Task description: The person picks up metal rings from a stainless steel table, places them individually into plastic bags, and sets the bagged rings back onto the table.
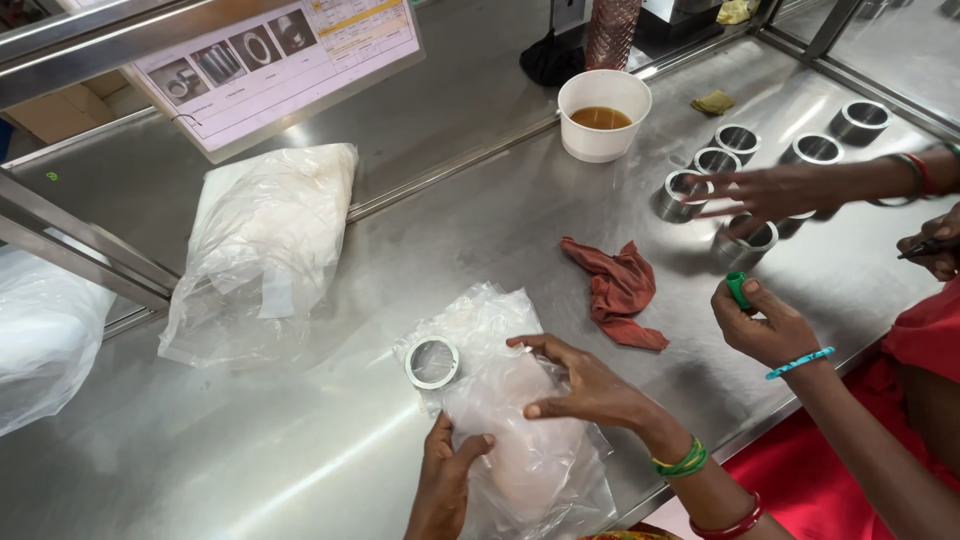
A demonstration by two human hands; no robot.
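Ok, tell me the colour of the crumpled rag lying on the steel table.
The rag is a rusty red-brown; the head view shows it plainly.

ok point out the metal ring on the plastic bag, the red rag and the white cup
metal ring [432, 362], head view, on its left rim
red rag [617, 290], head view, on its crumpled middle
white cup [598, 148], head view, on its front wall below the brown liquid

Bright overhead light glares white off the steel table [300, 440], strongest near the lower left. Shadows are soft and short. An outstretched hand [770, 190] blurs slightly; edges bow.
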